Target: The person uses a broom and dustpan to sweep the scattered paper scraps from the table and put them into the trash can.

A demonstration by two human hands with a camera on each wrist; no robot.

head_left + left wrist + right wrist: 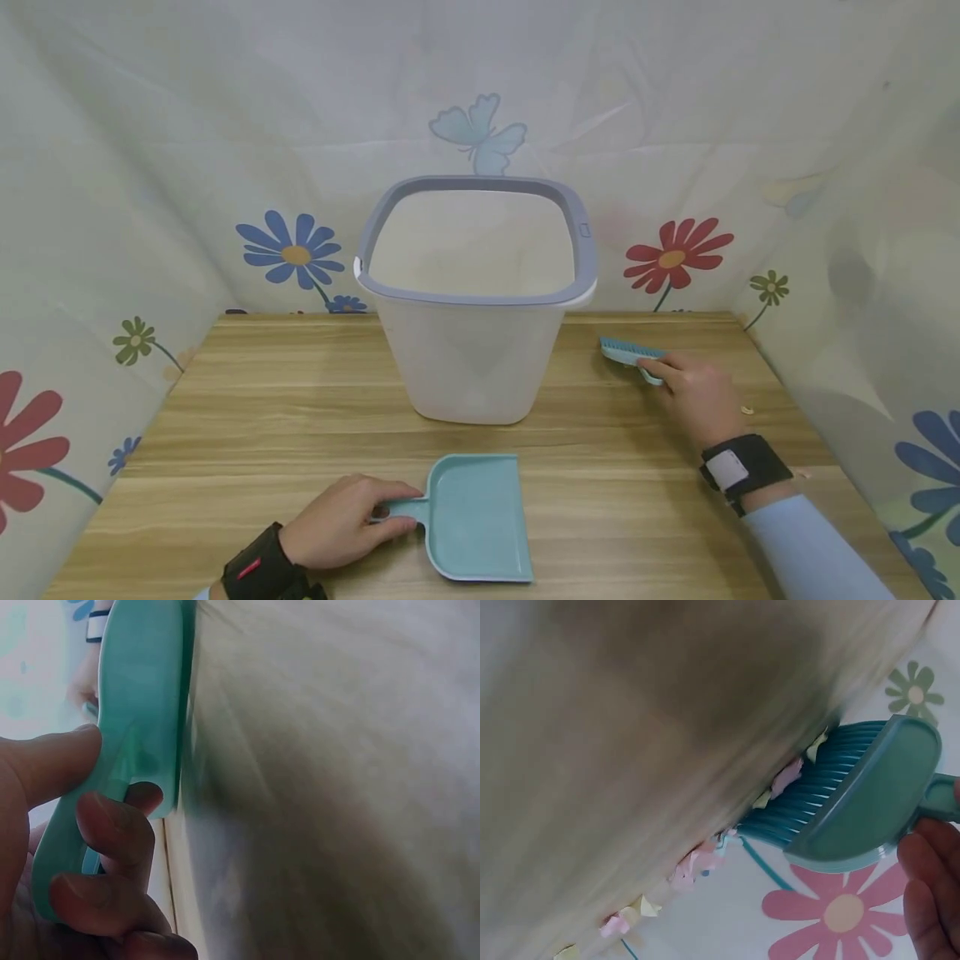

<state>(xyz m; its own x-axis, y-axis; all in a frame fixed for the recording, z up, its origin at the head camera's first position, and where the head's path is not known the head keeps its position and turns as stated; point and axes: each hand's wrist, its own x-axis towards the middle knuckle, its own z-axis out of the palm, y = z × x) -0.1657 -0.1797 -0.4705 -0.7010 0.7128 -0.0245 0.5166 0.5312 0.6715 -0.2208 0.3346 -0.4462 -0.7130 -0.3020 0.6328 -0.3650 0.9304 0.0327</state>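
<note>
Head view: left hand [337, 523] fingers clamped on dustpan [474, 517] handle, pan flat on bench [247, 400], near edge. Right hand [697, 396] grips brush [628, 353] at bench rear right, beside white bin [474, 300].

Left wrist: fingers [112, 825] curled round dustpan [135, 735] handle.

Right wrist: brush [847, 795] bristles against bench w/ paper scraps [697, 862]; fingers [930, 885] barely seen, grip unclear here.

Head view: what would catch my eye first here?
A big white bin with a grey rim stands mid-table. In front of it the left hand holds a teal dustpan by its handle. At the right, the right hand grips a small teal brush against pastel paper scraps.
</note>
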